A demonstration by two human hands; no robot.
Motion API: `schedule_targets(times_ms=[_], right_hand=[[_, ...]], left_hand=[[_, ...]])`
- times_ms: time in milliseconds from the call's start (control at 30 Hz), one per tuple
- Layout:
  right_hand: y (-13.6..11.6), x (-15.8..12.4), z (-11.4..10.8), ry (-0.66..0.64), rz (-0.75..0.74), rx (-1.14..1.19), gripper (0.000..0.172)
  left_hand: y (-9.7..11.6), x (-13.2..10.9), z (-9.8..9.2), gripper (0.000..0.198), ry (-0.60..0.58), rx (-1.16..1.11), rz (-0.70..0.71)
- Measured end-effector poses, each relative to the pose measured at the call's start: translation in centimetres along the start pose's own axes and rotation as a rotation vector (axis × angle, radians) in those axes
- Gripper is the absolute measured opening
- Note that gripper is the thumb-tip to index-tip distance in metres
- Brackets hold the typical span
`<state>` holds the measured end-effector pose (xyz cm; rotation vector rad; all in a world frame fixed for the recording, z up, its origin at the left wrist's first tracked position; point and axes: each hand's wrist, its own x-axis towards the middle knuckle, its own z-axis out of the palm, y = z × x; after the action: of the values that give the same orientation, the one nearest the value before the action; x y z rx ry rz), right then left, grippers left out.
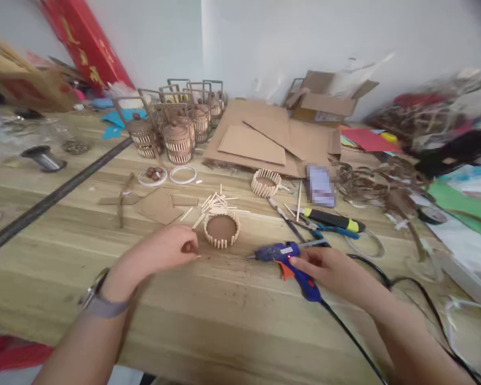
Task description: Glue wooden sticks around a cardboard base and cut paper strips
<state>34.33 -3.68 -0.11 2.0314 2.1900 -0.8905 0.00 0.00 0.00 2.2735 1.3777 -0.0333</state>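
My left hand (166,250) rests on the wooden table (224,321), fingers pinched together on a small stick whose tip shows at the fingertips. Just right of it stands a small round cardboard basket (222,229) ringed with short sticks. A loose pile of sticks (216,202) lies behind the basket. My right hand (328,267) lies on the handle of a blue glue gun (288,256), which rests on the table with its nozzle pointing left towards the basket. The gun's black cord (353,337) runs off towards the near right edge.
Several finished stick lanterns (176,133) stand at the back beside flat cardboard sheets (264,139) and an open box (324,101). A second stick ring (265,183), pliers (336,224), white rings (182,175) and cardboard scraps (158,206) lie around. A dark bar (56,195) crosses the left side.
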Motion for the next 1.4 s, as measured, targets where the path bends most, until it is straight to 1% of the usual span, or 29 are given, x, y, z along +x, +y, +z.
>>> schedule_targets(times_ms=[67, 167, 233, 333, 400, 467, 567, 700, 800, 900, 967, 1033, 1133, 1233, 1400], right_hand=[[0.1, 0.0, -0.2, 0.008, 0.012, -0.023, 0.049], [0.1, -0.2, -0.5, 0.045, 0.023, -0.036, 0.048], [-0.3, -0.4, -0.6, 0.093, 0.018, -0.028, 0.046], [-1.5, -0.8, -0.5, 0.133, -0.066, 0.002, 0.042], [-2.6, -1.1, -0.2, 0.107, -0.150, 0.021, 0.039], [-3.7, -1.3, 0.2, 0.073, -0.213, 0.028, 0.034], [-5.2, -1.3, 0.7, 0.063, -0.270, 0.020, 0.027], [-6.6, -1.0, 1.0, 0.042, -0.352, 0.012, 0.021], [-7.5, -0.8, 1.3, 0.032, -0.404, -0.011, 0.016], [-8.4, -0.5, 1.9, 0.019, -0.452, -0.013, 0.011], [-8.9, -0.2, 2.6, 0.004, -0.470, -0.001, 0.011], [-9.3, 0.1, 3.3, -0.019, -0.470, 0.003, 0.015], [-9.9, 0.4, 4.2, -0.050, -0.478, -0.051, 0.014], [-10.1, 0.3, 4.7, -0.071, -0.500, -0.116, 0.013], [-10.1, -0.1, 4.9, -0.091, -0.493, -0.100, 0.016]], left_hand=[[0.7, -0.1, 0.3, 0.015, -0.001, 0.115, -0.018], [1.7, -0.2, 0.5, 0.018, -0.020, 0.222, -0.046], [2.3, -0.3, 0.5, 0.016, -0.044, 0.245, -0.060], [2.8, -0.3, 0.5, 0.013, -0.079, 0.249, -0.054], [2.8, -0.4, 0.6, 0.014, -0.073, 0.254, -0.045], [2.5, -0.4, 0.7, 0.014, -0.041, 0.237, -0.043], [2.0, -0.4, 0.8, 0.015, -0.008, 0.189, -0.066], [1.7, -0.4, 1.1, 0.014, -0.017, 0.221, -0.086], [1.8, -0.3, 1.4, 0.013, -0.019, 0.254, -0.063], [2.3, -0.2, 1.8, 0.013, -0.032, 0.221, -0.001], [2.7, -0.1, 2.0, 0.013, -0.055, 0.197, 0.042], [3.2, -0.1, 2.2, 0.013, -0.077, 0.196, 0.077], [3.7, -0.2, 2.2, 0.013, -0.087, 0.214, 0.106], [3.9, -0.4, 2.1, 0.013, -0.075, 0.213, 0.103], [4.6, -0.8, 2.1, 0.014, -0.094, 0.267, 0.063]])
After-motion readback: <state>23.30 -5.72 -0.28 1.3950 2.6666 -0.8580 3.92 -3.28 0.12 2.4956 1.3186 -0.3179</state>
